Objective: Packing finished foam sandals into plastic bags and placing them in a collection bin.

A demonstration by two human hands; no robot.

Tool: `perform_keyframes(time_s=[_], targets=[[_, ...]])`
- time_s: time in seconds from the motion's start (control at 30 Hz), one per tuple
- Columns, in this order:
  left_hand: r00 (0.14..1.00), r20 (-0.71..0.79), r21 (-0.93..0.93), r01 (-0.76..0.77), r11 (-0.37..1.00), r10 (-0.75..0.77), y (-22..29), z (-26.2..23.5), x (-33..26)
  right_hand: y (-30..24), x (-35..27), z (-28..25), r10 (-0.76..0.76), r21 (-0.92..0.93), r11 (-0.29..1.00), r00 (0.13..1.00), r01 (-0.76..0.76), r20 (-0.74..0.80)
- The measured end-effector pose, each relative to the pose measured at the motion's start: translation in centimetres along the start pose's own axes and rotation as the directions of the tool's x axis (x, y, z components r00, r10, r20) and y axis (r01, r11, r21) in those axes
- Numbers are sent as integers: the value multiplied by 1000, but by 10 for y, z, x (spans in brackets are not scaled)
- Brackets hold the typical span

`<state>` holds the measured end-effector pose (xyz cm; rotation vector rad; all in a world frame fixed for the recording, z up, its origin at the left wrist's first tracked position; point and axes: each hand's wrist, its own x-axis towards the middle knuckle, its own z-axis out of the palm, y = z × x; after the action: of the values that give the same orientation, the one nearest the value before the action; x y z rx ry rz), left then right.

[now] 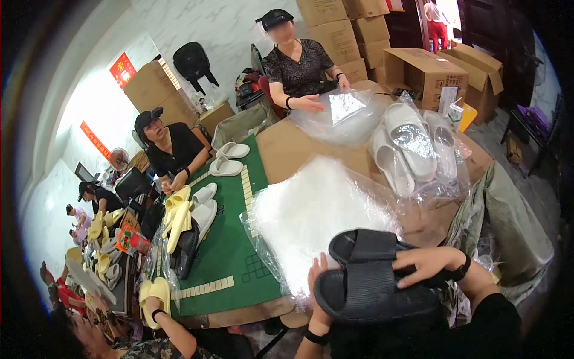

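A pair of black slippers (376, 293) with ribbed straps is tilted in front of me, toes to the left. My right hand (426, 263) grips the pair from the right, its fingers over the strap edge. At the toe end, my left hand (320, 296) holds the lower slipper; its thumb side and part of the fingers are hidden behind the sole. Just beyond my hands lies a stack of clear plastic bags (311, 209). Light grey slippers in clear bags (409, 146) are piled farther right.
A green mat (233, 287) carries grey slippers (230, 158), yellow slippers (178, 215) and rows of pale tiles (206, 287). Across the table a person handles clear film (332, 119). Another person's hand (156, 299) holds a yellow slipper at left. Cardboard boxes (427, 75) and a sack (514, 233) stand right.
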<state>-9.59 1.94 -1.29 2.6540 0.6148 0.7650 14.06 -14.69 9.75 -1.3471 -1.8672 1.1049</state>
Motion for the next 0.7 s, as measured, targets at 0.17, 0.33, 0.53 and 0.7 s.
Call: perform_keyframes(time_s=[0.17,0.33,0.53,0.7], targets=[[966,149,124,-232,965,213,10,-11,17,12,-21,11,-104,134,986,994,101,15],[960,280,210,-60,976,-1,-2,-8,13,8,-20,10,-140,132,983,988,129,71],[988,135,169,53,984,-77,5,-23,7,6,-19,16,-128,128,986,972,104,195],[991,123,147,28,989,-46,-2,-21,2,9,-12,18,-220,188,964,959,186,178]])
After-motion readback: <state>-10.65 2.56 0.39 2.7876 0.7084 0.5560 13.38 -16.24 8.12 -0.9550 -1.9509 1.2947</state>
